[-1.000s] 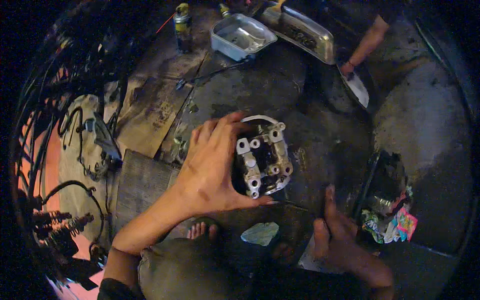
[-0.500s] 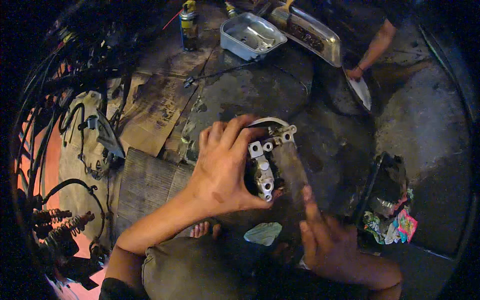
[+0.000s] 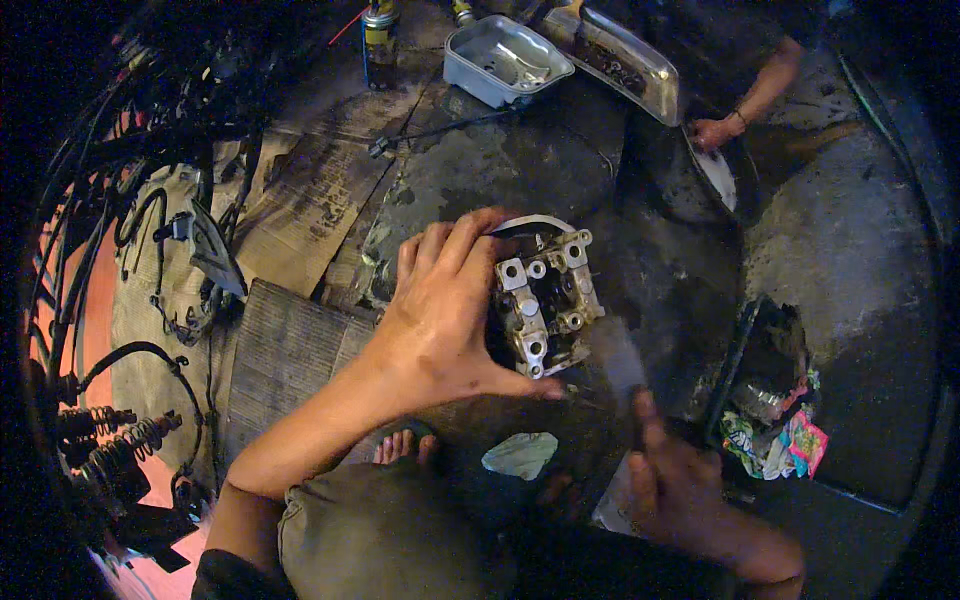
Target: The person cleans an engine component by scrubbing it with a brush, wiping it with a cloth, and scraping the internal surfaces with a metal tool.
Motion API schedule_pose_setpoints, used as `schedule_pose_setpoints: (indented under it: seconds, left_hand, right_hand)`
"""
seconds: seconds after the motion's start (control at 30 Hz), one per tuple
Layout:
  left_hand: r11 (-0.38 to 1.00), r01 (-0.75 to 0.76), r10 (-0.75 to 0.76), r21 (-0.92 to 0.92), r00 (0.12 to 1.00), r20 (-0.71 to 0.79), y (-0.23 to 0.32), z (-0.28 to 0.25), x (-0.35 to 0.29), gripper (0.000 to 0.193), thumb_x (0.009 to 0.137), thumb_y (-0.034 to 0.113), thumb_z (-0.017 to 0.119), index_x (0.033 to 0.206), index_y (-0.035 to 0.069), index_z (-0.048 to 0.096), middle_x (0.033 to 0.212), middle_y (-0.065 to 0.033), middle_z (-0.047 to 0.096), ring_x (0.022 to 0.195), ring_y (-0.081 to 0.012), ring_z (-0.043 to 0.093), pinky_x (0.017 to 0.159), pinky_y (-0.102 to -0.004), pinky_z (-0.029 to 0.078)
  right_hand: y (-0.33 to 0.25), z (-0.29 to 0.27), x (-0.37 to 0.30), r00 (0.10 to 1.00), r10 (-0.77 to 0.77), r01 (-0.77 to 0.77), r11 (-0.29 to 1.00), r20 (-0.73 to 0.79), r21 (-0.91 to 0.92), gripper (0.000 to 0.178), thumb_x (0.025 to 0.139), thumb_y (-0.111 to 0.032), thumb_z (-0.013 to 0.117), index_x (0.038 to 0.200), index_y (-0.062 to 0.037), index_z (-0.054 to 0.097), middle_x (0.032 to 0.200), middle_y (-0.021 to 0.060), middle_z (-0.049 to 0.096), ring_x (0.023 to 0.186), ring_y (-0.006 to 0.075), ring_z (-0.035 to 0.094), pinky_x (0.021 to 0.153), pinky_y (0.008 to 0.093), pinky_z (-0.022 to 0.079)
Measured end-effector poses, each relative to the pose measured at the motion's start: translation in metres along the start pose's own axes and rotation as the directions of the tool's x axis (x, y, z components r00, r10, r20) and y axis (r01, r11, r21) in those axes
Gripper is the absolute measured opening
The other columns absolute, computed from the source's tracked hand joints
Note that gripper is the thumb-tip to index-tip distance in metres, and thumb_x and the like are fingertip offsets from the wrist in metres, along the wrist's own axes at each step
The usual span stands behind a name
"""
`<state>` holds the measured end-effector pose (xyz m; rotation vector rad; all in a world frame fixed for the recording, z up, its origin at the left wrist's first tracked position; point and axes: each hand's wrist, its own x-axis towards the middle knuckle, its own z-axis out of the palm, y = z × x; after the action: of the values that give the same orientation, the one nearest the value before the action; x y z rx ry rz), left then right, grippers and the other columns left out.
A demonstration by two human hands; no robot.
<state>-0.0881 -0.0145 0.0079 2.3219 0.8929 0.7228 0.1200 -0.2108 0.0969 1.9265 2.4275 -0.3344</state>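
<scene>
My left hand (image 3: 437,310) is wrapped round a metal engine cylinder head (image 3: 530,308), fingers over its far left side and thumb along its near edge. Bolt holes and a dark, grimy hollow face up, and a pale curved rim shows at the far side. Just right of the part, my right hand (image 3: 675,480) is closed on a flat, blade-like tool (image 3: 618,358), its index finger stretched along it. Motion smears the tool, so its exact kind cannot be made out. Its tip is apart from the cylinder head's near right corner.
A pale scrap of cloth or paper (image 3: 520,455) lies near my feet. Ahead are a grey metal pan (image 3: 500,85), a long tray (image 3: 655,95) with a brush, and a spray can (image 3: 379,50). Another person's hand (image 3: 715,133) is at far right; coil springs (image 3: 130,440) lie left.
The tool in my right hand has drawn back from over the cylinder head toward the near right, uncovering its right side. The other person's hand has shifted slightly.
</scene>
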Motion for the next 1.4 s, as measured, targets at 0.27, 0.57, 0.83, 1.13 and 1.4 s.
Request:
schedule_pose_setpoints:
  seconds: [0.27, 0.57, 0.83, 1.13, 1.4]
  left_hand:
    - [0.995, -0.093, 0.094, -0.021, 0.995, 0.041, 0.004, -0.006, -0.002, 0.114, 0.041, 0.054, 0.091, 0.129, -0.003, 0.046, 0.139, -0.0234, 0.041, 0.125, -0.0427, 0.042, 0.104, -0.0508, 0.032]
    - [0.997, -0.014, 0.015, 0.080, 1.000, -0.014, 0.006, 0.004, -0.006, 0.113, 0.040, 0.048, 0.090, 0.127, -0.007, 0.044, 0.135, -0.0244, 0.042, 0.122, -0.0423, 0.044, 0.103, -0.0507, 0.034]
    - [0.999, -0.042, 0.042, 0.024, 0.999, 0.013, 0.007, 0.010, -0.003, 0.118, 0.040, 0.049, 0.092, 0.130, -0.007, 0.040, 0.136, -0.0250, 0.040, 0.123, -0.0445, 0.043, 0.104, -0.0522, 0.033]
    - [0.983, -0.186, 0.186, 0.005, 0.979, -0.084, 0.002, 0.004, -0.014, 0.113, 0.040, 0.039, 0.093, 0.132, -0.002, 0.042, 0.134, -0.0230, 0.043, 0.122, -0.0409, 0.046, 0.104, -0.0467, 0.039]
    - [0.962, -0.268, 0.268, -0.051, 0.963, -0.010, -0.013, 0.016, 0.000, 0.125, 0.036, 0.045, 0.095, 0.138, 0.002, 0.037, 0.144, -0.0252, 0.034, 0.135, -0.0439, 0.034, 0.110, -0.0512, 0.033]
  right_hand:
    - [0.003, 0.013, 0.028, 0.953, -0.290, 0.250, 0.914, -0.085, -0.318, 0.054, 0.088, -0.017, 0.064, 0.132, 0.0110, 0.049, 0.124, 0.0229, 0.061, 0.080, 0.0209, 0.065, 0.064, 0.0369, 0.054]
    - [0.000, 0.045, 0.009, 0.971, -0.236, 0.222, 0.939, -0.026, -0.263, 0.034, 0.087, -0.019, 0.065, 0.112, 0.0038, 0.065, 0.137, 0.0225, 0.053, 0.087, 0.0218, 0.063, 0.063, 0.0393, 0.054]
    - [0.037, 0.047, -0.011, 0.902, -0.341, 0.258, 0.917, -0.263, -0.304, 0.021, 0.083, -0.016, 0.070, 0.103, -0.0084, 0.069, 0.126, 0.0191, 0.062, 0.072, 0.0235, 0.063, 0.061, 0.0319, 0.052]
    - [0.085, 0.052, 0.021, 0.979, -0.194, 0.189, 0.978, -0.056, -0.086, 0.061, 0.077, -0.020, 0.078, 0.135, -0.0170, 0.057, 0.095, 0.0077, 0.069, 0.065, 0.0193, 0.059, 0.060, 0.0313, 0.050]
    - [0.091, 0.040, -0.029, 0.900, 0.429, -0.334, 0.798, -0.083, 0.501, 0.056, 0.082, -0.008, 0.069, 0.134, -0.0049, 0.050, 0.111, 0.0139, 0.067, 0.101, 0.0290, 0.066, 0.088, 0.0364, 0.051]
